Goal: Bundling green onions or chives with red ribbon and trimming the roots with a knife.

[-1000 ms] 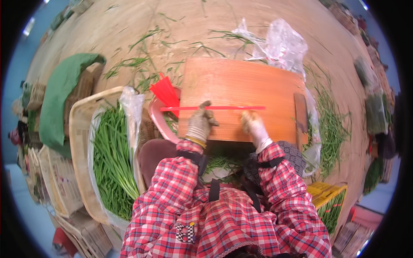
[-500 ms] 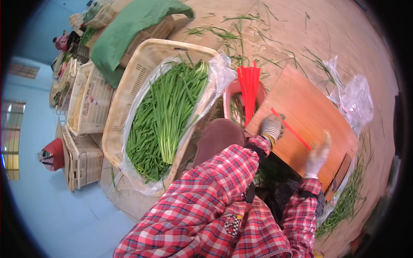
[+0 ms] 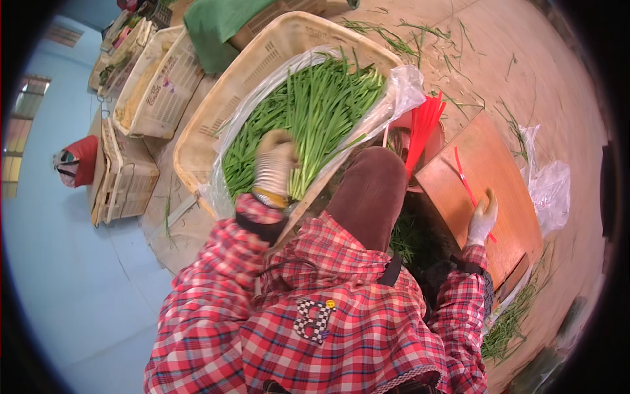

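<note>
My left hand (image 3: 274, 164), in a knitted glove with a yellow cuff, is over the near left part of a pile of long chives (image 3: 328, 105). It is blurred, so its grip cannot be made out. The chives lie on clear plastic lining (image 3: 216, 190) inside a large cream crate (image 3: 197, 141). My gloved right hand (image 3: 484, 217) rests open on a brown wooden board (image 3: 512, 190), fingers extended. A thin red strip (image 3: 463, 174) lies across the board and passes beneath that hand. Nearby, a bundle of red strips (image 3: 424, 128) stands in a pinkish container (image 3: 436, 148).
Beyond the board lies crumpled clear plastic (image 3: 550, 197). Loose chives (image 3: 508, 328) are piled on the floor at the lower right, with more strewn at the back. Cream crates (image 3: 161, 82) line the left, near a green cloth (image 3: 213, 29) and a red bag (image 3: 82, 161).
My left hand has moved left from the board to the chives in the crate. My right hand stays on the board by the red strip. The view has shifted, so the crate appears farther right.
</note>
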